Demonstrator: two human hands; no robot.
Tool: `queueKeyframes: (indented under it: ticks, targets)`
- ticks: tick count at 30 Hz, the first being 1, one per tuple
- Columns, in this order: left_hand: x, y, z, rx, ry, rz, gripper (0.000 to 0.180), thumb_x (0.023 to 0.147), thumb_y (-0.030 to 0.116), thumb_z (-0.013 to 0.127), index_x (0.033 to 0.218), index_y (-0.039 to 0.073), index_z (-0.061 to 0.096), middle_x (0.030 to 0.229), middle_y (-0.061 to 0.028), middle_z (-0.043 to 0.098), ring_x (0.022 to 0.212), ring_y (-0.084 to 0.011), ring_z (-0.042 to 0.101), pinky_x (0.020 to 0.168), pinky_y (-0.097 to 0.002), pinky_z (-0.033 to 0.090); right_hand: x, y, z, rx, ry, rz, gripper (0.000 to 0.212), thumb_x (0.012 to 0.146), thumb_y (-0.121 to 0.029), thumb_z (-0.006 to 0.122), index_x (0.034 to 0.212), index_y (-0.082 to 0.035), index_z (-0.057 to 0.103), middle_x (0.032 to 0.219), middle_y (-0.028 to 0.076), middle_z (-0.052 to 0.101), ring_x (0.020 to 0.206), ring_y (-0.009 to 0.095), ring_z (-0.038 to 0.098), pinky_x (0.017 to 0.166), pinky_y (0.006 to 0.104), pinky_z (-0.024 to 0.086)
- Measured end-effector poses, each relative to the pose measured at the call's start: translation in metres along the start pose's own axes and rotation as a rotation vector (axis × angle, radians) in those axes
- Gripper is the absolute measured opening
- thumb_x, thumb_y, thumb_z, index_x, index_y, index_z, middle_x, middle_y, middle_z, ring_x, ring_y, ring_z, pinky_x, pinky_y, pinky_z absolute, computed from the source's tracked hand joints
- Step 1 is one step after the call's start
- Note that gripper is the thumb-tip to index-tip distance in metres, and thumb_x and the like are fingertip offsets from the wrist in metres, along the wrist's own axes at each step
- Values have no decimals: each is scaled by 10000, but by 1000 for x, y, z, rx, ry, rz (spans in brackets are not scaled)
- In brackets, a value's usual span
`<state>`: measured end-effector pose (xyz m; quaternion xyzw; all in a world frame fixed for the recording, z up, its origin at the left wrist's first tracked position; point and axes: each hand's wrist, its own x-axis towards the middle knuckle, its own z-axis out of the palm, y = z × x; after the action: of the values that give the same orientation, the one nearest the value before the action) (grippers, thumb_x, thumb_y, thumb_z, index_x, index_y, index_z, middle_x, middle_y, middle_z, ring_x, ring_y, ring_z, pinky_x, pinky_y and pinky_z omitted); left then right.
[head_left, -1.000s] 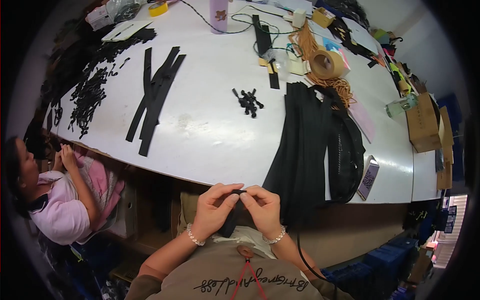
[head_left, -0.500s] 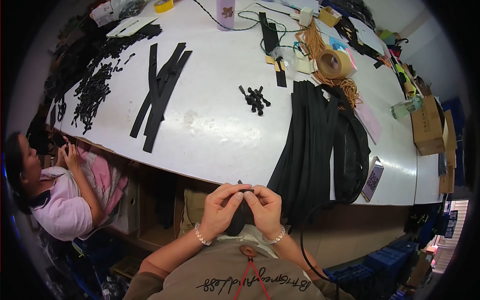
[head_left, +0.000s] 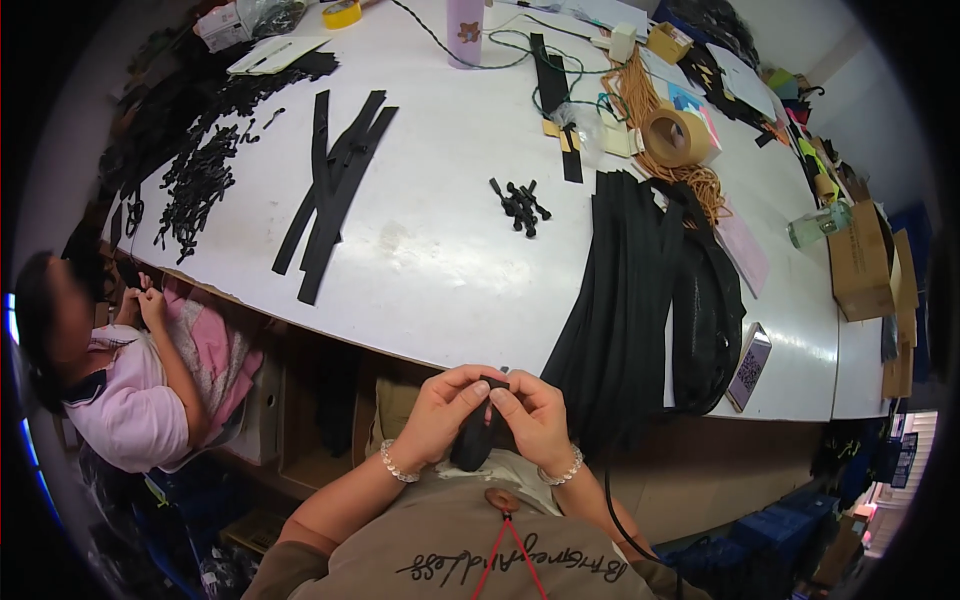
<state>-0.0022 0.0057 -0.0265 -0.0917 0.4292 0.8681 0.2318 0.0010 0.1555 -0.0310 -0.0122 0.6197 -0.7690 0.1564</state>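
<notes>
Close in front of my body, at the table's near edge, my left hand [head_left: 432, 415] and my right hand [head_left: 540, 420] pinch a black zipper strip [head_left: 473, 446] between thumbs and fingertips. Its lower part hangs down between the wrists, and the pinched end is mostly covered by my fingers. Whether a small puller is held there too, I cannot make out. Right of my hands, a bundle of long black zipper strips [head_left: 615, 290] drapes over the table edge. Beyond my hands lies a small pile of black zipper pullers [head_left: 522, 208].
A few black strips [head_left: 345, 190] lie crossed at left on the white table [head_left: 440, 290], beside a larger heap of pullers [head_left: 200, 195]. A co-worker [head_left: 130, 390] sits at left. Tape roll [head_left: 675, 136], phone [head_left: 749, 367] and cartons [head_left: 863, 262] are at right.
The whole view has shifted slightly, moving the table items a little right and down. My hands keep their pinch on the strip, with the thumbs slightly farther apart.
</notes>
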Motion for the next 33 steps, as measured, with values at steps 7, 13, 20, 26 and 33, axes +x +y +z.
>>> queueKeyframes:
  ticks: [7,13,20,26,33]
  targets:
    - [-2,0,-3,-106,-50,-68,181,889,72,528,1032,-14,597,784,-22,578,679,-71,516,635,-201,458,4,-5,-3,192,-143,34,163,889,-72,520,739,-11,506,747,46,560,677,95,542,646,224,461]
    - [-4,-9,-1,-127,18,-49,179,887,78,533,1024,-14,600,769,-15,572,674,-70,516,629,-199,459,3,-1,-6,155,-189,-21,130,887,-55,518,764,-13,507,777,42,542,695,95,540,655,228,461]
    - [-4,-14,5,-27,89,76,178,881,74,540,1021,-16,603,785,-15,584,666,-61,509,629,-194,456,3,2,-5,59,-170,-58,143,889,-60,518,756,-13,496,760,39,525,688,91,531,637,221,445]
    - [-5,-8,5,126,35,70,154,872,81,555,984,-6,614,811,-31,607,651,-62,513,602,-201,448,-6,2,-6,-63,-75,-145,137,888,-50,512,761,2,505,754,45,526,661,98,538,603,219,447]
    - [-7,-18,6,-68,84,0,156,882,105,552,972,-6,614,744,-23,574,631,-75,489,582,-211,429,5,-8,-15,-253,-198,-199,110,828,14,529,729,9,483,743,47,521,630,94,571,520,194,422]
